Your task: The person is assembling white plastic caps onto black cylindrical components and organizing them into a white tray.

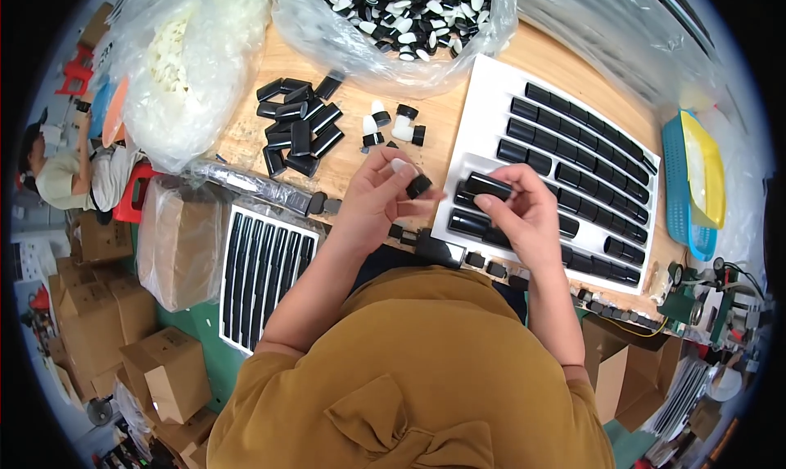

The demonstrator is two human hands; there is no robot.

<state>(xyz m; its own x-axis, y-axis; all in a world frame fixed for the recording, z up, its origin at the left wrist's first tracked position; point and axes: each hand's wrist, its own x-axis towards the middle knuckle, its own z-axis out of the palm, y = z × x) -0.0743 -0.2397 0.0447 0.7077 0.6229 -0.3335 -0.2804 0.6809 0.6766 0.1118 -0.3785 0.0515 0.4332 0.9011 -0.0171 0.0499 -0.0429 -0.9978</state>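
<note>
I've got my left hand [372, 195] pinching a small white-tipped black insert [413, 182] between fingertips, and my right hand [524, 211] gripping a black tube [489, 186], both held just above the desk's near edge, the two pieces close but not yet joined. On the right side of the desk the white tray [483, 92] looks mostly filled with rows of black tubes, only a few slots near its left end seeming free. I judge plenty is left: a loose pile of tubes [295, 129] sits at the desk's middle left, a few inserts [391, 125] beside it, and a bag of inserts [409, 15] at the far edge is full.
</note>
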